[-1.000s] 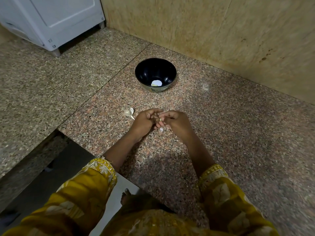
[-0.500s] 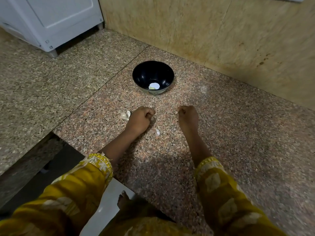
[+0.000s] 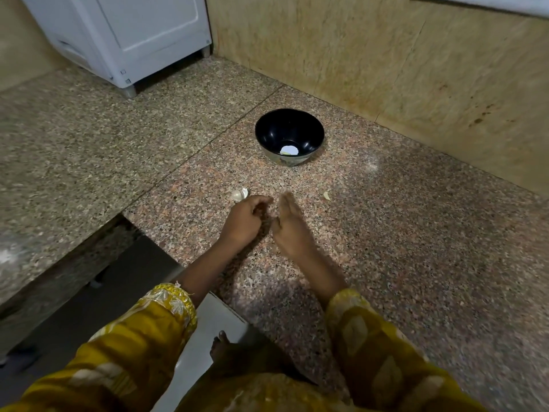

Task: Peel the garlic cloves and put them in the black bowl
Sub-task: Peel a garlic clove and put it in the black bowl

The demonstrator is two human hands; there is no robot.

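Left hand [image 3: 246, 218] centre frame, grip curled, contents not discernible; garlic piece [image 3: 240, 194] just beside it. Right hand [image 3: 289, 226] blurred, fingers straight, grip empty. Black bowl [image 3: 276, 129] above both.

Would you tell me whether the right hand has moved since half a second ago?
Yes. The right hand was right of the black bowl; now it lies directly in front of it, closer to the left hand.
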